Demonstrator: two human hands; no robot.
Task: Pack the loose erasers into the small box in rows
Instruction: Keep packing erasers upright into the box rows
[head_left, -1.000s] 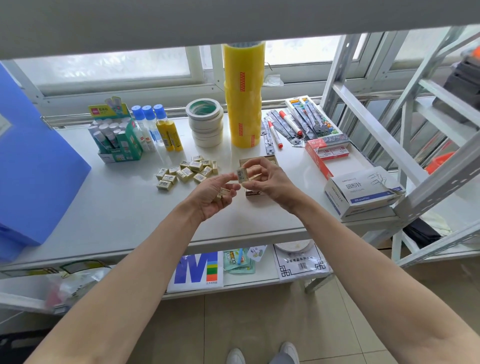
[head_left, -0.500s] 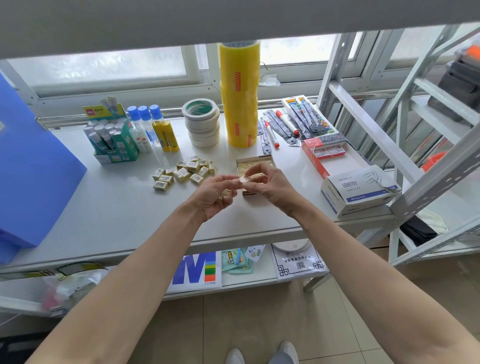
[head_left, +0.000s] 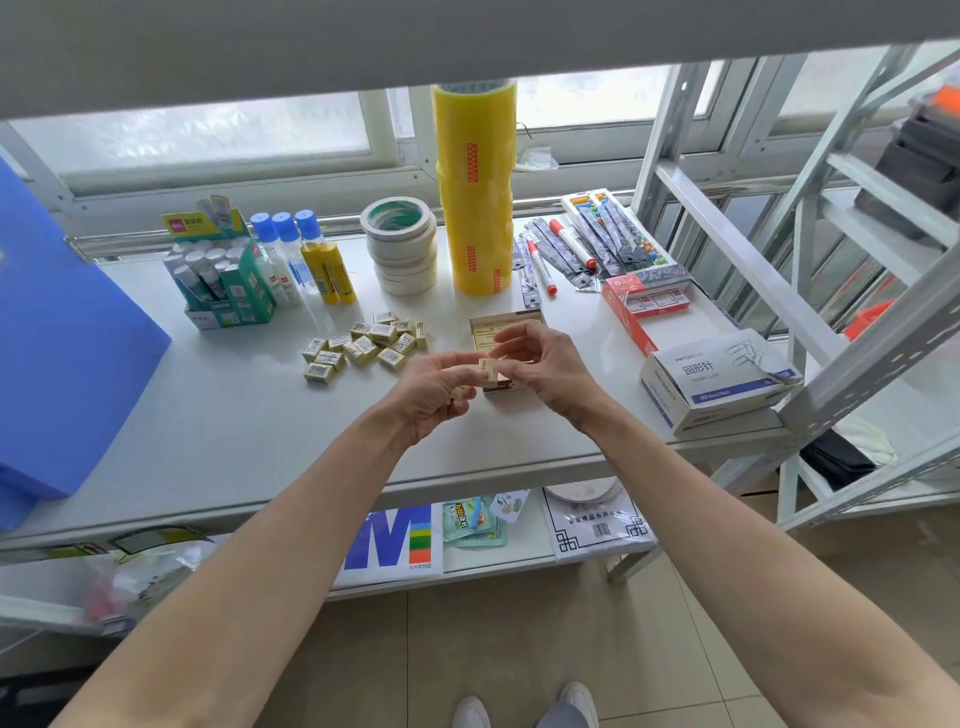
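While right hand (head_left: 540, 371) covers small box (head_left: 511, 323), tape stack (head_left: 475, 192) behind.

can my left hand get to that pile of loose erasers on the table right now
Probably, though not freely: nothing stands between the left hand and the loose erasers, but it already holds erasers in its curled fingers.

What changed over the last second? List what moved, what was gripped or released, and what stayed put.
The small yellowish eraser pinched between the right hand and left hand has come down from just above the small open cardboard box to a spot between the two hands, in front of it. Neither hand let go. The left hand still holds further erasers. The loose pile of wrapped erasers on the white table stayed put.
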